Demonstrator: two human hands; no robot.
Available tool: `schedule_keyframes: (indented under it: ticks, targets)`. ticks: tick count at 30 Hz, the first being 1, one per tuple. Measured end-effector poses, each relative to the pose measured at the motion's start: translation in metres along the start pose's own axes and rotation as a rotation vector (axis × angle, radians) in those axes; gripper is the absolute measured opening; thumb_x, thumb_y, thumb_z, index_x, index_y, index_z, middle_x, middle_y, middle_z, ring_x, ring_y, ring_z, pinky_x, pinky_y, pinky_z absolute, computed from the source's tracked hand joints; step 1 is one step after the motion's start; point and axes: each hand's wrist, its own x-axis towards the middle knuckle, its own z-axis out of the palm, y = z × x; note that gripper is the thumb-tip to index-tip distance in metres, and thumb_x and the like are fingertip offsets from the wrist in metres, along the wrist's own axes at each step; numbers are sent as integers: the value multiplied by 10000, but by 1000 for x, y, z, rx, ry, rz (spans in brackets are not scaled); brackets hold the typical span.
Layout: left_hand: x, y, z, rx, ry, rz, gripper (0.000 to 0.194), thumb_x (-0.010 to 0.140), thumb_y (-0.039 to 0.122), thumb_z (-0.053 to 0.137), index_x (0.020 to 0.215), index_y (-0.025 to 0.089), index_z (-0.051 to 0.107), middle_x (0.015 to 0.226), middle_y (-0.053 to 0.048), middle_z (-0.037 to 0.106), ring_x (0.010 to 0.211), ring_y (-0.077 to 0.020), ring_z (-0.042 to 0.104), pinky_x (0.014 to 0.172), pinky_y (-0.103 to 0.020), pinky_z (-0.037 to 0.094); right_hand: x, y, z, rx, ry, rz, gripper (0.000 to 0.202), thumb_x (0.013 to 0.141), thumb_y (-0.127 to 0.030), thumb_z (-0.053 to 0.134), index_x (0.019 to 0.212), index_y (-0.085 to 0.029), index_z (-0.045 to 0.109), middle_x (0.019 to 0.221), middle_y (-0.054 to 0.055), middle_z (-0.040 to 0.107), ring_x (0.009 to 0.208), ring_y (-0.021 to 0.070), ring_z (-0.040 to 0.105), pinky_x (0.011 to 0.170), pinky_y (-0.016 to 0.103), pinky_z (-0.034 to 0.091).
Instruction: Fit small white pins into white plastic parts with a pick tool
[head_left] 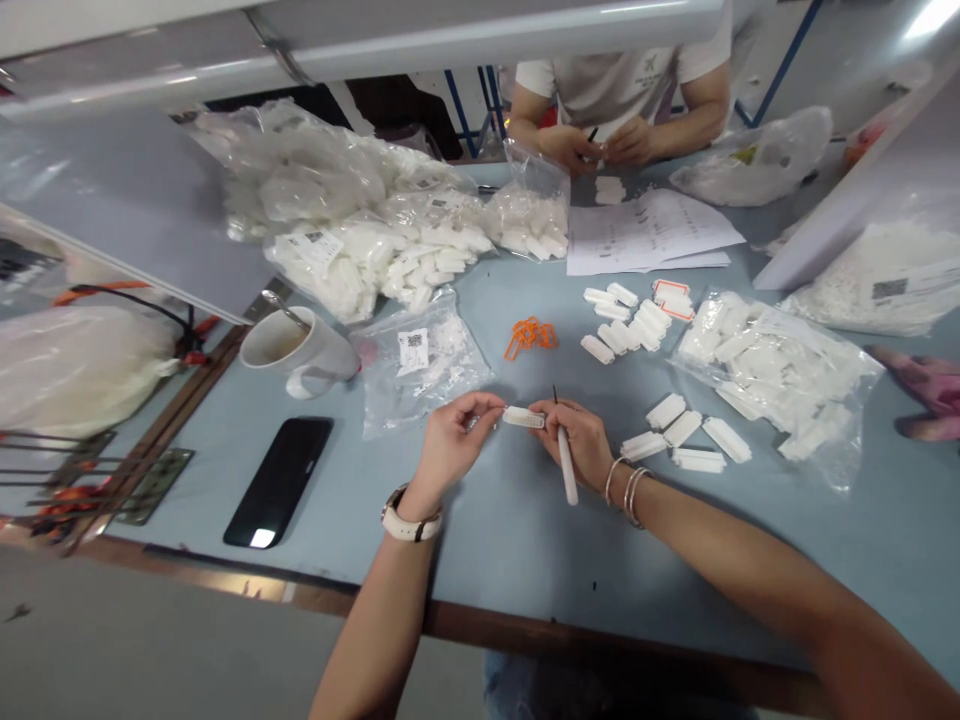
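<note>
A small white plastic part (523, 417) with a row of slots is held level above the table, between my two hands. My left hand (459, 438) is closed in a pinch at its left end; anything smaller between those fingertips is too small to make out. My right hand (579, 440) grips the other end with thumb and finger. Tucked in the same hand is a slim white-handled tool (568, 468), its thin dark tip pointing away from me. Orange plastic frames (532, 338) lie in a small heap beyond my hands. Several white parts (684, 430) rest right of my right hand.
Bags of white parts (390, 250) fill the back left, another bag (780, 370) lies right. A mug (296, 350) with a spoon and a black phone (279, 482) are on the left. Across the table, beyond paper sheets (652, 235), a co-worker's hands (600, 148) handle small pieces.
</note>
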Motion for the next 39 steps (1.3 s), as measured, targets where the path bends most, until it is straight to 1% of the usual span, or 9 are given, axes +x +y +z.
schedule_keyframes:
  ticks: [5,10,15,27,29,31,33,36,39]
  targets:
    - [-4,2,9,24,8,168,105,821,252,592,826,181,669,756,-24,666,685,-138,593,662,-254,463,0,1,2,-21,8,6,208,797,-126,560,635,-233,484,817,23,721,750,156,668,663,248,545]
    - [-4,0,13,95,28,309,87,840,226,599,813,190,673,815,-36,668,774,-155,609,739,-278,489,0,3,2,-11,0,12,214,790,-126,556,626,-234,468,841,29,722,755,159,672,656,255,546]
    - [-3,-4,17,153,51,358,74,828,238,630,803,208,693,884,-48,643,862,-179,596,786,-316,500,-2,6,5,-2,5,-3,219,794,-134,555,625,-235,457,817,20,716,769,156,666,665,252,542]
    - [-5,-5,20,179,48,332,71,819,225,633,788,208,694,903,-57,630,890,-197,588,812,-352,492,-3,7,5,-1,9,-35,203,779,-96,528,630,-223,471,829,18,710,773,149,668,689,260,549]
    - [-5,-4,21,166,37,307,62,809,230,643,777,210,692,923,-61,637,915,-203,593,834,-360,487,-3,7,5,-12,0,-67,204,782,-83,502,639,-227,491,770,4,699,772,149,673,722,269,556]
    - [-4,-3,20,133,15,263,43,792,237,657,799,209,689,973,-67,651,963,-213,598,868,-370,479,-3,7,4,-26,-16,-99,207,796,-82,483,658,-232,518,708,-11,683,754,148,678,780,292,559]
    - [-3,-2,19,97,-15,186,107,772,254,670,870,210,682,1011,-70,667,978,-220,608,859,-369,482,-2,6,3,-38,-25,-117,204,817,-98,481,676,-235,538,715,-13,688,726,144,678,817,308,559]
    - [-2,-1,16,42,-85,50,224,764,290,667,972,209,657,980,-62,693,895,-208,636,774,-342,490,-2,4,2,-27,-24,-138,208,836,-113,488,678,-236,545,753,-9,701,706,136,672,833,308,559]
    - [-2,1,15,-54,-132,-9,256,760,304,667,989,197,627,911,-48,701,825,-186,647,751,-321,485,-2,2,0,19,-36,-145,224,828,-88,482,667,-234,536,745,-12,698,731,135,676,866,316,548]
